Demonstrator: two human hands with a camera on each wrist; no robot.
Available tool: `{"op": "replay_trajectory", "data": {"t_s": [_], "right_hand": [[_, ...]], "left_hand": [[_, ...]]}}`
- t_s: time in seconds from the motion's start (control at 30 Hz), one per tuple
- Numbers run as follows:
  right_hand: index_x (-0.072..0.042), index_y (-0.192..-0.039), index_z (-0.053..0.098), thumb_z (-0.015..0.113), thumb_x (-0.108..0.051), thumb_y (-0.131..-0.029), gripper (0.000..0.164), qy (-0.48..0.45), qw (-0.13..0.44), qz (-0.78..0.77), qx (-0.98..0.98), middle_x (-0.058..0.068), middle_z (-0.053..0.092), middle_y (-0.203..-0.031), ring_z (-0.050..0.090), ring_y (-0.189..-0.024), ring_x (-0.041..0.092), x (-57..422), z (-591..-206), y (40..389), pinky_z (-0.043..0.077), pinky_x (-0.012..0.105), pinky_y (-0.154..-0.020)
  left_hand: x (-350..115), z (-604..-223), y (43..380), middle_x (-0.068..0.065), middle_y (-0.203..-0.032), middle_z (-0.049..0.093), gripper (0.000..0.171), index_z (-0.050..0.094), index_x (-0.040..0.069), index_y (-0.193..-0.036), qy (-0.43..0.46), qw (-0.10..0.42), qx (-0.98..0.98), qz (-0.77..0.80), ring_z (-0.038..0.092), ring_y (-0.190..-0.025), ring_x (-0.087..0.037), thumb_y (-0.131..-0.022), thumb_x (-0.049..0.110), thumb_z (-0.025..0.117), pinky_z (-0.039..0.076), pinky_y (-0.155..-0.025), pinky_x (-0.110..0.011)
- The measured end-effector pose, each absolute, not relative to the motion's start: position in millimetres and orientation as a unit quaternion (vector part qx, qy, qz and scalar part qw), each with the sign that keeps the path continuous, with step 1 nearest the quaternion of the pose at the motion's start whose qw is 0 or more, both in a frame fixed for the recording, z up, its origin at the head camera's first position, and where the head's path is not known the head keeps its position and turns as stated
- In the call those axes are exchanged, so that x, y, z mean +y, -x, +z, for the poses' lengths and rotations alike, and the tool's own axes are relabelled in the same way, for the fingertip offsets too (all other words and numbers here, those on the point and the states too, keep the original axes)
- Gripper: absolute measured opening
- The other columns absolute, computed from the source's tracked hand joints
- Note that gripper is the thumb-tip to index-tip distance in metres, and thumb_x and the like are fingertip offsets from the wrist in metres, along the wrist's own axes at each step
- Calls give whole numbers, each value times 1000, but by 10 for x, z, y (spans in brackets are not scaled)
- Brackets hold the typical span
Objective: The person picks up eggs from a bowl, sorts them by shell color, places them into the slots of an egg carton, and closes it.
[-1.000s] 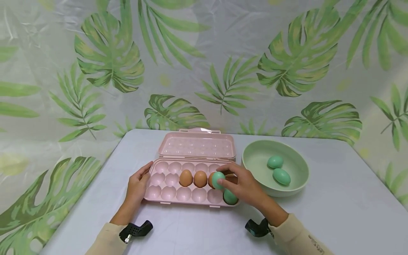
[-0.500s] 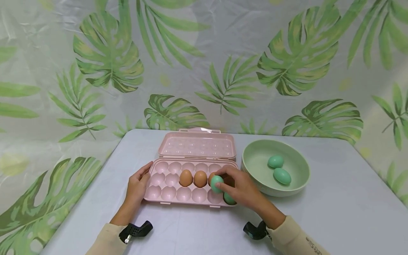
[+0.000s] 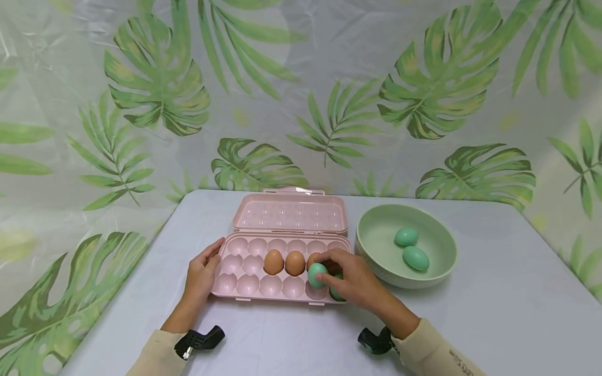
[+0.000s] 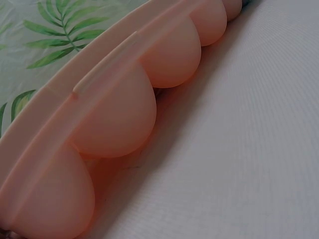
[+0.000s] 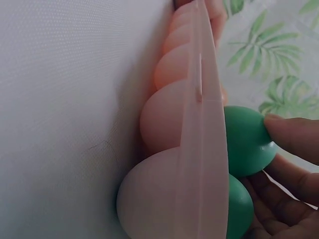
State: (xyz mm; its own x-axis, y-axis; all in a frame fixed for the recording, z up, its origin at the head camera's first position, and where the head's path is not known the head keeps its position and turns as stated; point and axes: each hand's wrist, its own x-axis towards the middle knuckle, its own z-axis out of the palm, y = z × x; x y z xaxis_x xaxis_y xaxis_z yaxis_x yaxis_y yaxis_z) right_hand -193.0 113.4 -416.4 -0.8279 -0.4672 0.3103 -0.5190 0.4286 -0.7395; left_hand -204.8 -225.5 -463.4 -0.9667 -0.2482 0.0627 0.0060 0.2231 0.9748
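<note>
A pink egg tray [image 3: 270, 286] lies on the table, its lid [image 3: 291, 214] folded back behind it. My left hand [image 3: 202, 272] holds the tray's left end. Between thumb and fingers, my right hand [image 3: 350, 277] pinches a green egg [image 3: 317, 275] at a front-row cup, second from the right. Another green egg [image 5: 240, 208] sits in the front right corner cup, partly behind the hand. Brown eggs [image 3: 295, 263] stand in the middle row; those further right are partly hidden by my right hand. In the right wrist view, the pinched egg [image 5: 246, 142] shows just above the tray rim.
A pale green bowl [image 3: 439, 230] stands right of the tray, with two green eggs [image 3: 416, 258] in it. A white cloth [image 3: 508, 282] covers the table. Behind it hangs a leaf-print curtain [image 3: 263, 104]. Black wrist cameras [image 3: 199, 340] are strapped to both sleeves.
My right hand has lowered the green egg slightly toward the front and left, from over the middle row to the front-row cup. The left hand has stayed at the tray's end.
</note>
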Motion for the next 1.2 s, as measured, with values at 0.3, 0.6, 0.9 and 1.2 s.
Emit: {"op": "replay_trajectory", "data": {"t_s": [0.3, 0.6, 0.9, 1.2], "right_hand": [[-8, -107, 67, 74, -11, -84, 24, -308, 37, 440, -843, -3, 64, -94, 63, -84, 11, 1118, -4164, 1903, 56, 35, -76], [-8, -105, 68, 74, -11, -84, 23, -310, 41, 422, -851, -3, 62, -92, 61, -82, 11, 1106, -4192, 1900, 56, 31, -75], [-8, -103, 67, 76, -13, -83, 22, -316, 44, 401, -859, -4, 61, -90, 60, -81, 12, 1113, -4213, 1910, 54, 32, -74], [-9, -101, 66, 78, -15, -81, 24, -331, 48, 374, -865, -3, 60, -89, 58, -83, 15, 1119, -4215, 1909, 53, 32, -74]], "left_hand": [[-2262, -4643, 2048, -14, -141, 51, 41, 52, 2, -138, -64, 111, -775, -619, 43, -133, -21, -98, 3, 42, 38, -95, -7], [-2272, -4649, 2043, -13, -141, 51, 40, 52, 3, -138, -66, 107, -777, -617, 43, -132, -19, -99, 4, 42, 38, -95, -7], [-2261, -4630, 2038, -13, -141, 51, 40, 52, 3, -138, -62, 109, -772, -623, 43, -133, -20, -99, 3, 42, 38, -94, -6], [-2270, -4641, 2056, -13, -141, 51, 41, 52, 3, -138, -63, 105, -774, -622, 43, -133, -19, -99, 3, 43, 38, -95, -7]]}}
